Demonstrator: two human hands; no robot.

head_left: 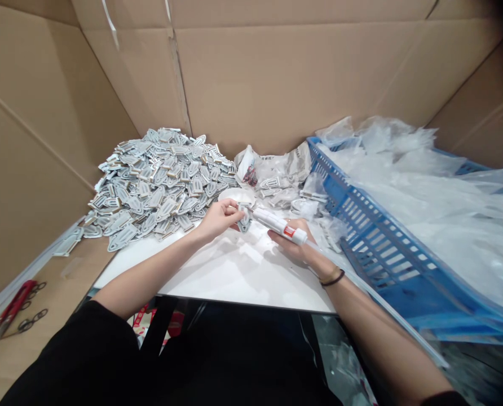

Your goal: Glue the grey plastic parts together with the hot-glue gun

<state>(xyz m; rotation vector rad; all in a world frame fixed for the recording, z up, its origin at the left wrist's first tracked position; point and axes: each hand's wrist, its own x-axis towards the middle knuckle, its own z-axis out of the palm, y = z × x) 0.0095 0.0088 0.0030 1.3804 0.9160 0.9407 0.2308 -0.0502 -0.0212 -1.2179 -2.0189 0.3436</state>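
My left hand (219, 217) is closed in a pinch on a small grey shield-shaped piece (245, 219) held just above the white board (230, 270). My right hand (296, 243) is wrapped round a white tube with a red label (279, 224), and the tube's tip points at the grey piece. A black band sits on my right wrist. A big heap of the same grey pieces (158, 180) lies behind and left of my left hand.
A blue plastic crate (374, 237) filled with clear plastic bags (429, 192) stands at the right. Crumpled bags (272, 169) lie behind the hands. Cardboard walls (277, 73) close in the back and sides. Red-handled snips (10, 310) and small scissors lie at the lower left.
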